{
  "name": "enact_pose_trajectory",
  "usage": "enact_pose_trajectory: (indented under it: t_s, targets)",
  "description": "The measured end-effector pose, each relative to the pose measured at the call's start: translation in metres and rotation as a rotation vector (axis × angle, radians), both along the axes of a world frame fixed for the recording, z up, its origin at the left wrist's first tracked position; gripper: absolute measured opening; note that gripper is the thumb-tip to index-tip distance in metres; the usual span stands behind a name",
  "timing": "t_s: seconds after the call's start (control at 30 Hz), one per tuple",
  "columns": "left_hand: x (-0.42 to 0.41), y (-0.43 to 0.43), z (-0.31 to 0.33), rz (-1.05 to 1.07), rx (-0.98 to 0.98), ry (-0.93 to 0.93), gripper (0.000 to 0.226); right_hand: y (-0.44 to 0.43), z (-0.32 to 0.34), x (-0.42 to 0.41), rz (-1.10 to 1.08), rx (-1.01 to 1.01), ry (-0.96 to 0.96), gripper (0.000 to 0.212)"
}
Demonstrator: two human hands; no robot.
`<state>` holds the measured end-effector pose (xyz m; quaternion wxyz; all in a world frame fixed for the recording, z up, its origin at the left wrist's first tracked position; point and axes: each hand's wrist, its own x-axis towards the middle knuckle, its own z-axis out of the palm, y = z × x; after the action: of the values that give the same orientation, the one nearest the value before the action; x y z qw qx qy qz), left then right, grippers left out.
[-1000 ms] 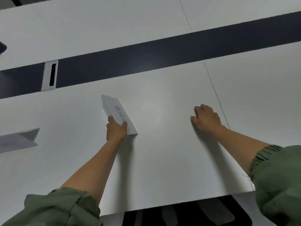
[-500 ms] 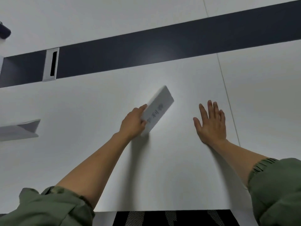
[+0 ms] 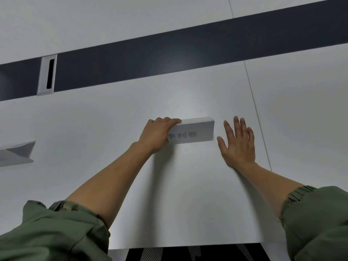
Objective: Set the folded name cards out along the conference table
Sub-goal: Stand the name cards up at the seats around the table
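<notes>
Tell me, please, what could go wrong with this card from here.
1. The left hand grips the card by one end only, so it may twist or tip on release.
2. The right hand lies open close beside the card's free end and might nudge it askew.

olive green sleeves, pushed up, gathered cuffs

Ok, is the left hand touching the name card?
Touching. The head view shows the left hand with its fingers curled over the top fold of the name card.
</notes>
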<state>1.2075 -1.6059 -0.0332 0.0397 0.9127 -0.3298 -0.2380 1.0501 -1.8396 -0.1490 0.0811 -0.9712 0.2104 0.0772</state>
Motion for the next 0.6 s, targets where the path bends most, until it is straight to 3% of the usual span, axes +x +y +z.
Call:
enact_pose_trajectory:
  t_s: [0.43, 0.6]
  targets:
    - [-0.001, -0.006, -0.002, -0.027, 0.016, -0.047, 0.064, -0.001, -0.002, 0.001, -0.010, 0.004, 0.014, 0.067]
    - [-0.013, 0.002, -0.003, 0.016, 0.034, -0.111, 0.075, 0.000, 0.000, 0.001, -0.005, 0.011, 0.013, 0.066]
